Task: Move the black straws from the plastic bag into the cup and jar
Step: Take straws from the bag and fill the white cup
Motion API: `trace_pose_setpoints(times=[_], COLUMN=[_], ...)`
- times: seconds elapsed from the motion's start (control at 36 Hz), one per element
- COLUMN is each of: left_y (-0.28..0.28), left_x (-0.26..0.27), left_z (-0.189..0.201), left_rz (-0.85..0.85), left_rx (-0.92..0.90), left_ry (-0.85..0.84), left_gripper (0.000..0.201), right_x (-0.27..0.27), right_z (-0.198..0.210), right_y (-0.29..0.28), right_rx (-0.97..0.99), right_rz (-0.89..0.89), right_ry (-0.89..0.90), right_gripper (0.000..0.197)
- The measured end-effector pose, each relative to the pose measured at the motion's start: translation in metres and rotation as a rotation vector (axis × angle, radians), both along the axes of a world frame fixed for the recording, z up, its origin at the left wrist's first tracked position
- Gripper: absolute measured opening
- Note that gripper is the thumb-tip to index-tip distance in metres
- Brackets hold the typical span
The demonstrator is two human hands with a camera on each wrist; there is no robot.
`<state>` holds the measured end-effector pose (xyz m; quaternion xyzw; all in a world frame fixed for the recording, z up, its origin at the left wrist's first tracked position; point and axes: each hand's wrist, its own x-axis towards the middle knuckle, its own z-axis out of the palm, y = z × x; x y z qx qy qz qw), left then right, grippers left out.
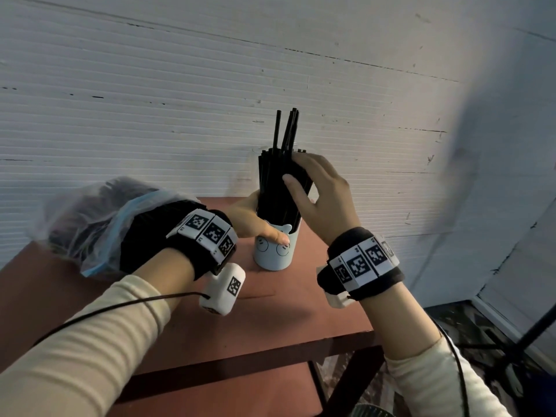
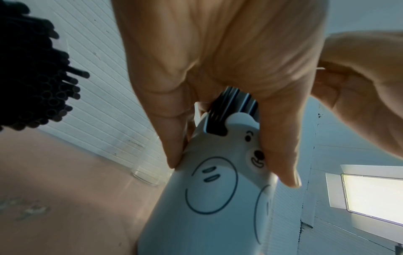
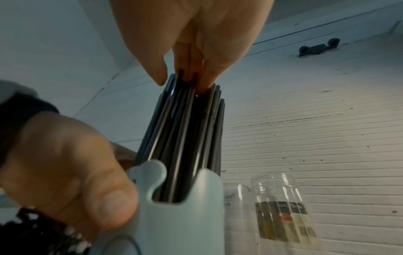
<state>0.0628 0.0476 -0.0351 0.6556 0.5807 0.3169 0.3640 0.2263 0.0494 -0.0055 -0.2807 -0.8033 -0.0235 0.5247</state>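
Observation:
A pale blue cup (image 1: 272, 251) with a bear drawing stands on the reddish table (image 1: 270, 320). It is packed with upright black straws (image 1: 276, 188). My left hand (image 1: 261, 224) grips the cup, thumb across its front. My right hand (image 1: 298, 171) holds the straw bundle near its top, and its fingertips pinch straws (image 3: 185, 138) in the right wrist view. A few straws stick up higher. A clear plastic bag (image 1: 90, 215) with more black straws (image 2: 32, 77) lies at the left. A clear labelled jar (image 3: 281, 203) stands behind the cup (image 3: 181, 224), without straws.
A white ribbed wall (image 1: 270, 70) rises right behind the table. The table's front and right edges are close to the cup. To the right the floor drops away, with a dark stand leg (image 1: 529, 335) on it.

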Motion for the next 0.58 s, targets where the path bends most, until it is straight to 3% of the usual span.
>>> trace_pose_setpoints(times=[0.11, 0.22, 0.36, 0.53, 0.58], left_y=[0.001, 0.002, -0.003, -0.005, -0.005], left_x=[-0.002, -0.002, 0.000, -0.011, -0.019], left_z=[-0.002, -0.005, -0.002, 0.006, 0.008], left_rz=[0.022, 0.037, 0.060, -0.059, -0.046], left_rx=[0.013, 0.018, 0.045, -0.023, -0.023], left_ry=[0.009, 0.022, 0.065, 0.126, 0.133], left_gripper=[0.093, 0.102, 0.112, 0.068, 0.064], right_x=[0.000, 0.000, -0.005, -0.008, -0.007], right_z=[0.009, 0.021, 0.025, 0.009, 0.007], right_y=[0.000, 0.000, 0.005, 0.005, 0.004], right_rx=[0.032, -0.003, 0.057, 0.079, 0.078], right_rz=[0.001, 0.060, 0.020, -0.015, -0.008], right_ry=[-0.008, 0.013, -0.021, -0.071, -0.065], right_gripper=[0.031, 0.057, 0.033, 0.022, 0.022])
